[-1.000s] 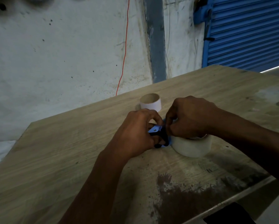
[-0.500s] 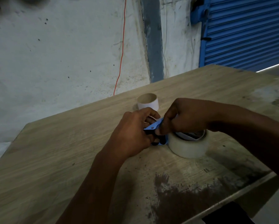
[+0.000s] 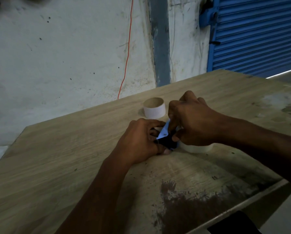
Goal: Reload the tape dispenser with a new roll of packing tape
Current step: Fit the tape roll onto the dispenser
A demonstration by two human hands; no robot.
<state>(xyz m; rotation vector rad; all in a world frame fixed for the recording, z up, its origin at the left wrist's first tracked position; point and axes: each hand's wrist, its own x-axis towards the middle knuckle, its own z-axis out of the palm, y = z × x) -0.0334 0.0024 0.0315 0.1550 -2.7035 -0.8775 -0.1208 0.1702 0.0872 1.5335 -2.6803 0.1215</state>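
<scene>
While our left hand (image 3: 141,141) grips the tape dispenser (image 3: 166,138) mid-counter, our right hand (image 3: 192,122) pinches at it over the new roll (image 3: 197,147). We judge the threading step is underway; next, the tape end needs drawing across the blade.

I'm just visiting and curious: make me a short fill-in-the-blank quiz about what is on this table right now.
1. Both hands work on the blue and black ____, which the left hand grips.
2. The right hand covers the top of the new ____ of tape.
3. Behind the hands stands an empty cardboard core, lying on the wooden ____.

Missing words: tape dispenser; roll; table
</scene>
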